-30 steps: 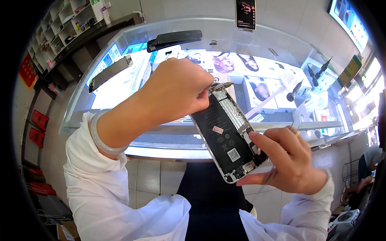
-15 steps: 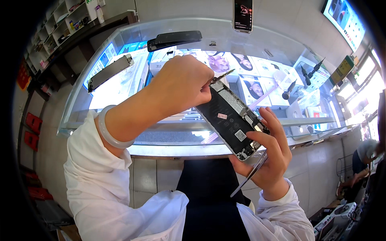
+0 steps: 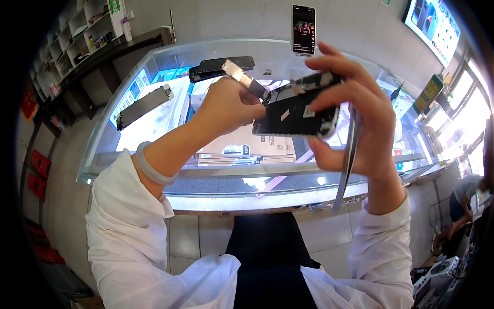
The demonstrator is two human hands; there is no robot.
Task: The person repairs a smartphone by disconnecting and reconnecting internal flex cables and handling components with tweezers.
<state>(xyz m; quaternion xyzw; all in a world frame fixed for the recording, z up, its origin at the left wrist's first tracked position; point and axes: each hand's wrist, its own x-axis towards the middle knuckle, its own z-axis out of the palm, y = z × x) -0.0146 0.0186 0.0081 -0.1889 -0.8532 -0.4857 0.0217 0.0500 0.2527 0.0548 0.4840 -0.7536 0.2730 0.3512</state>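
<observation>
The opened phone (image 3: 283,123), its black battery exposed, is tilted above the glass case. My left hand (image 3: 226,105) pinches its left end, where a long shiny metal part (image 3: 236,72) sticks up at an angle toward the upper left. My right hand (image 3: 360,116) grips the other end with curled fingers and thumb, and also holds slim metal tweezers (image 3: 343,175) hanging down along the palm. The fingertips partly cover the phone. What exactly my left fingertips grip at that joint is partly hidden.
The glass display case (image 3: 128,172) carries dark phone parts (image 3: 221,67), a loose screen assembly (image 3: 144,108), a standing phone (image 3: 303,28) and screwdrivers (image 3: 396,90). Red stools (image 3: 37,183) are at left. Another person (image 3: 460,201) crouches at right beside clutter.
The phone has turned from steeply slanted to nearly sideways. My right hand has risen and rotated with the tweezers. The shiny part now points up-left, and my left hand has shifted slightly left.
</observation>
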